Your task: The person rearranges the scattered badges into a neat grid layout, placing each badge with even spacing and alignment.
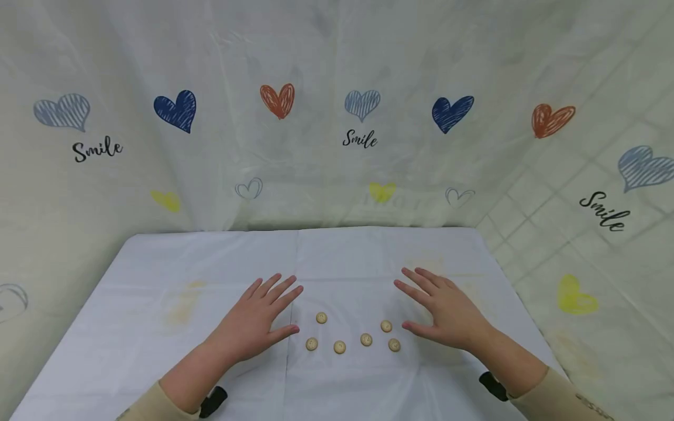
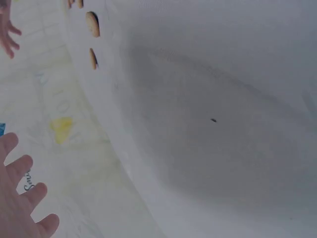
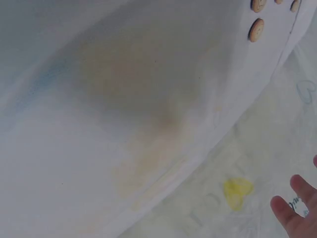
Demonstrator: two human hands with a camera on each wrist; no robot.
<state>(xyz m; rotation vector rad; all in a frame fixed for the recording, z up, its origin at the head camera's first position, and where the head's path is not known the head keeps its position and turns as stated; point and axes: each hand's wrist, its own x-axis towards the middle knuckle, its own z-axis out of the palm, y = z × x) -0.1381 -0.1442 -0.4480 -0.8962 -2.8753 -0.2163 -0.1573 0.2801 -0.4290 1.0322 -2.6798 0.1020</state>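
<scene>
1. A pale curtain with hearts and "Smile" lettering hangs behind the table, and another stretch runs along the table's right side.
2. The table has a white, creased cover; its folds could catch a small thing being slid.
3. The left hand is over the table's left-middle part, fingers wide apart, holding nothing.
4. The right hand mirrors it over the table's right-middle part, fingers spread, also holding nothing. Whether either touches the table is hard to tell.
5. A black strap shows at each wrist, over the table.
6. Six round tan buttons are scattered near the table's middle, between the hands, none covered. They look light, stiff, hard to break, perhaps slightly slippery; a fingertip pinch on opposite rims should suit.
</scene>
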